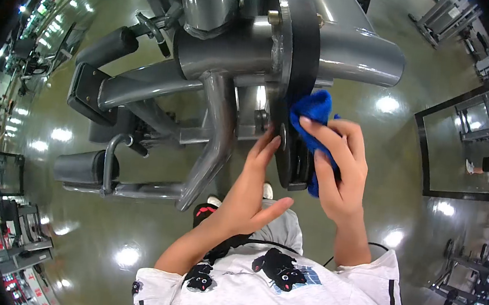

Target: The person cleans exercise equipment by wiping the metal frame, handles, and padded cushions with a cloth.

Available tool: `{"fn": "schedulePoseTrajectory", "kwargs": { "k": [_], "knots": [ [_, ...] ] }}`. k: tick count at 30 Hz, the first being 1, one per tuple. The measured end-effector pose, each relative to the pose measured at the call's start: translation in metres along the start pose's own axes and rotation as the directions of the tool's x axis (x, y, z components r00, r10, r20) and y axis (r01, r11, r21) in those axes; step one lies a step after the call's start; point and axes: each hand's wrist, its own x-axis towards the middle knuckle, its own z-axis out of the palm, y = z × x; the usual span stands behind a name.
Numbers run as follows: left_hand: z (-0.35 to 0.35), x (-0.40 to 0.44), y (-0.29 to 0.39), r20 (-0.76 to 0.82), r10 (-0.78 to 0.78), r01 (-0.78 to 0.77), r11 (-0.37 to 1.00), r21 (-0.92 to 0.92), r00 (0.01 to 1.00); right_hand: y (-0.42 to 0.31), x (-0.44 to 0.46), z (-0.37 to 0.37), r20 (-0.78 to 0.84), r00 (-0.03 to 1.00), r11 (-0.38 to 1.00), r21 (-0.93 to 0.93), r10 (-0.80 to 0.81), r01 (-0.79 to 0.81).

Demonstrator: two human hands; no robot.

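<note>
A blue cloth (312, 107) is bunched in my right hand (340, 164), its fingers curled round it. The cloth lies against the right side of a dark upright plate (285, 156) on a grey exercise machine (230, 54). On the plate's other side is my left hand (252, 191), fingers stretched upward and thumb apart, with nothing in it. Its fingertips are at the plate's left edge; whether they press on it I cannot tell. Part of the cloth hangs below my right fingers.
Padded rollers (81, 166) and bent grey tubes (213, 143) of the machine reach out to the left. A thick round tube (362, 57) juts right above my hands. At the right a framed mirror (469, 139) stands on the shiny floor (398, 149), with other gym equipment (468, 274) around.
</note>
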Motion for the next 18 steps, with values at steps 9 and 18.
{"fn": "schedulePoseTrajectory", "kwargs": {
  "k": [9, 18],
  "knots": [
    [0.013, -0.004, -0.006, 0.013, -0.041, 0.04, 0.994, 0.104, 0.999, -0.006, -0.009, -0.028, -0.081, 0.995, 0.966, 0.255, 0.059, -0.037],
    [0.001, -0.024, -0.009, 0.163, -0.164, 0.166, 0.986, -0.002, 0.973, -0.017, 0.082, 0.03, -0.053, 0.967, 0.921, -0.324, -0.247, 0.218]
  ]
}}
